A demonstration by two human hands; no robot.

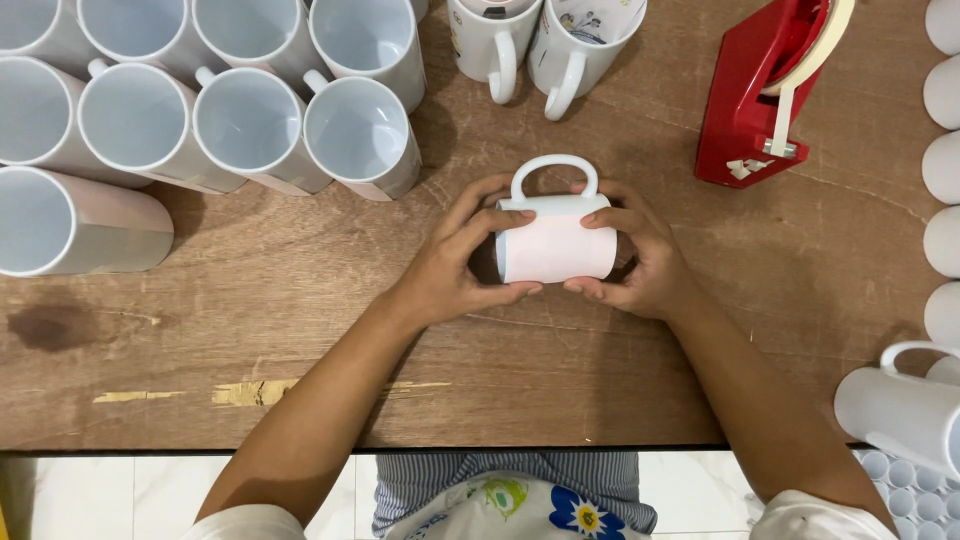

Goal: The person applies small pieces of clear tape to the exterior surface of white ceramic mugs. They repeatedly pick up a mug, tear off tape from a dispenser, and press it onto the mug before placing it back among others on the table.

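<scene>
We hold a white mug [556,240] on its side near the middle of the wooden table [300,330], handle pointing toward the far edge, so that its curved wall faces up. A pale pink sheet [560,250] lies wrapped around that wall. Our left hand [455,260] cups the mug's open end, thumb below and fingers curled over the rim, pinching the sheet against the wall. Our right hand [640,262] cups the base end in the same way, fingers pressed to the sheet; the paired grip appears to keep the sheet tight and the mug from rolling.

At the far left corner, a block of empty white mugs [250,120] stands upright in close rows, handles turned alike, and one wrapped mug [70,222] lies on its side at the left edge. Two printed mugs [545,40] stand at the far edge, just beyond the held mug. A red tape dispenser [765,95] sits toward the far right, within reach of the right hand. Along the right edge runs a column of white rounded pieces [945,165], and another white mug [900,410] rests at the near right corner.
</scene>
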